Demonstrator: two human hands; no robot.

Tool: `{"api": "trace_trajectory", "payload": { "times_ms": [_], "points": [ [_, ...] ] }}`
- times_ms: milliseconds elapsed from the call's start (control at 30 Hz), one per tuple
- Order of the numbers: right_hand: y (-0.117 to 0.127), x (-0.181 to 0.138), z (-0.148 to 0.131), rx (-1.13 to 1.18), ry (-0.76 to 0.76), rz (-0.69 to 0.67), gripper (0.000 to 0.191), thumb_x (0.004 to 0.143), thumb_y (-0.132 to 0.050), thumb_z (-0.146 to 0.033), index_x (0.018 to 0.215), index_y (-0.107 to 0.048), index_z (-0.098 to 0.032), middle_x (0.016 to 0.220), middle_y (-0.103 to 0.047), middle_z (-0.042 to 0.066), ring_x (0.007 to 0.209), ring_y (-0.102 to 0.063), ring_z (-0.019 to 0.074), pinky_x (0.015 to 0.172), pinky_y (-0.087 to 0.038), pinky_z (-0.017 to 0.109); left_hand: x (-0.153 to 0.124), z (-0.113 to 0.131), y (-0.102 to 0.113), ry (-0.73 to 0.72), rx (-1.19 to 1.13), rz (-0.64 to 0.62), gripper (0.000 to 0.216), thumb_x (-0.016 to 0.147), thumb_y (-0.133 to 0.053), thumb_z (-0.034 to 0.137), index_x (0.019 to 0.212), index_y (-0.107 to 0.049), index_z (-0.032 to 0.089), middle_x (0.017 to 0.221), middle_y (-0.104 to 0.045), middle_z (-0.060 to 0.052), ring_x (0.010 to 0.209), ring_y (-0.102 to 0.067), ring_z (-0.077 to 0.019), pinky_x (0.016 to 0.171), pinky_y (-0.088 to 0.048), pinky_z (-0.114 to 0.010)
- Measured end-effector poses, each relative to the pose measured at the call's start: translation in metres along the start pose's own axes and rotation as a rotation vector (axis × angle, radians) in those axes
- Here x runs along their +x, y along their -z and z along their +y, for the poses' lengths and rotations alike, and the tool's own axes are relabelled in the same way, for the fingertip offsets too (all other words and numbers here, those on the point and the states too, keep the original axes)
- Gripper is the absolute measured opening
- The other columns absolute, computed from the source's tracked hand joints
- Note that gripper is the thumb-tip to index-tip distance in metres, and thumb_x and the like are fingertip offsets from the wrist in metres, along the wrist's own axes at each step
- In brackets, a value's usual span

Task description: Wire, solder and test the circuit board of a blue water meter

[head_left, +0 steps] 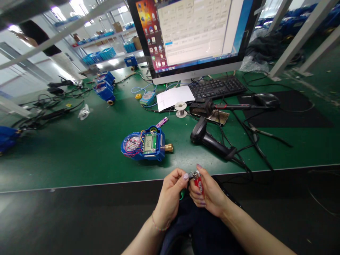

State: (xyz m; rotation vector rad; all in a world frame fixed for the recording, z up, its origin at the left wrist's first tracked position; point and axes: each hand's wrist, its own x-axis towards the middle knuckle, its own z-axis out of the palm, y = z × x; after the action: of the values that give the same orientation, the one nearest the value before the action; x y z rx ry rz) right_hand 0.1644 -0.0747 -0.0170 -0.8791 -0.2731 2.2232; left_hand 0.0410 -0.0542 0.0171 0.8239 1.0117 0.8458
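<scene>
In front of the bench edge, my right hand [205, 191] is wrapped round a red lighter [199, 182], its metal top pointing up and left. My left hand [174, 189] is closed in a pinch beside that metal top, on a small dark grey piece too small to name. A bit of something green [182, 194] shows under the left fingers. Above the hands on the bench lies a blue water meter [160, 143] with its cover off, showing wires, a small display and a brass fitting. A purple lighter [162, 122] lies just behind it.
On the green bench [87, 152] are a barcode scanner [212, 141], a solder spool [181, 109], a soldering iron [233, 106] and a white paper [175, 97]. Behind them stand a monitor [196, 67] and a keyboard [217, 88]. Cables cross the right side. More blue meters [104, 88] sit at left.
</scene>
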Motion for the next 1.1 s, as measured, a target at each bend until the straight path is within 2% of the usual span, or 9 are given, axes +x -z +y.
{"api": "trace_trajectory", "payload": {
  "times_ms": [167, 467, 767, 1100],
  "points": [
    [-0.005, -0.004, -0.002, 0.005, 0.022, 0.024, 0.069, 0.088, -0.015, -0.066, 0.041, -0.035, -0.018, 0.034, -0.026, -0.006, 0.029, -0.022, 0.0045, 0.033, -0.011, 0.019, 0.002, 0.001, 0.001, 0.063, -0.123, -0.065, 0.03, 0.072, -0.07, 0.038, 0.065, -0.052, 0.015, 0.058, -0.048, 0.003, 0.059, -0.038, -0.0093, 0.062, -0.03, -0.022],
    [-0.01, -0.008, -0.002, -0.021, 0.024, 0.019, 0.069, 0.087, -0.018, -0.066, 0.041, -0.036, -0.018, 0.034, -0.028, -0.005, 0.03, -0.023, 0.0047, 0.033, -0.012, 0.019, 0.003, 0.0, 0.004, 0.071, -0.205, -0.119, 0.028, 0.071, -0.072, 0.033, 0.064, -0.053, 0.014, 0.059, -0.051, 0.003, 0.059, -0.041, -0.0092, 0.062, -0.03, -0.022],
    [-0.013, -0.007, -0.003, -0.004, 0.008, 0.045, 0.07, 0.088, -0.018, -0.066, 0.042, -0.037, -0.017, 0.034, -0.027, -0.005, 0.028, -0.022, 0.0044, 0.032, -0.012, 0.018, 0.002, 0.003, 0.004, 0.083, -0.215, -0.122, 0.025, 0.074, -0.069, 0.029, 0.063, -0.053, 0.014, 0.058, -0.05, 0.003, 0.059, -0.041, -0.0094, 0.063, -0.031, -0.023],
    [-0.01, -0.005, -0.003, 0.034, -0.037, 0.012, 0.069, 0.089, -0.014, -0.061, 0.04, -0.036, -0.018, 0.033, -0.024, -0.005, 0.027, -0.021, 0.0048, 0.031, -0.011, 0.018, 0.002, 0.003, 0.002, 0.074, -0.201, -0.113, 0.026, 0.073, -0.069, 0.029, 0.06, -0.051, 0.014, 0.057, -0.048, 0.003, 0.058, -0.04, -0.0093, 0.062, -0.03, -0.023]
  ]
}}
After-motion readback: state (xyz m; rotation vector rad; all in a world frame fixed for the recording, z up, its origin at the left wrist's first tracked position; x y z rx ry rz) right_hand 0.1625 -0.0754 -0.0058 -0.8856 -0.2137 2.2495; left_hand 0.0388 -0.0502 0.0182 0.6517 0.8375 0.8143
